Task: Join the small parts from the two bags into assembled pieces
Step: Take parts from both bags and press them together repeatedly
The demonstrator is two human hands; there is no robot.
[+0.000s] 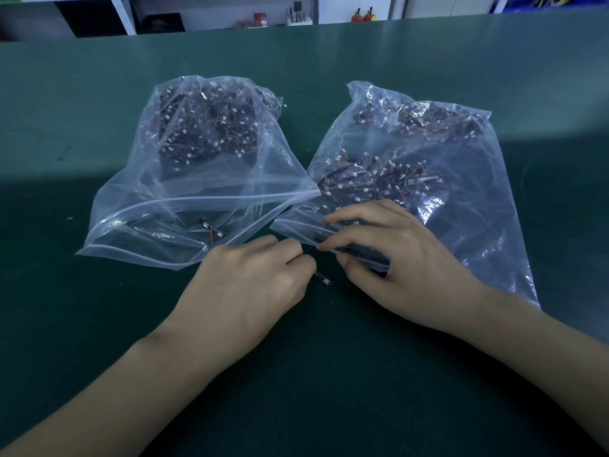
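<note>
Left bag [184, 179] sits at ten o'clock, mouth gaping. Left hand [253, 278] pinches a small dark part [324, 280], light, fiddly; take it by the body. Right hand [392, 255] clamps the slippery right bag [438, 179] at its mouth, two o'clock.

1. A dark green table [329, 374] carries everything — its surface runs from under the forearms to the far edge.
2. A clear zip bag [158, 206] lies just beyond the left hand [250, 285], holding dark wired parts.
3. A second clear bag [461, 179] lies under and beyond the right hand [389, 258], its side touching the first.
4. A small dark part [324, 280] lies on the surface between the two hands — at the left hand's fingertips.
</note>
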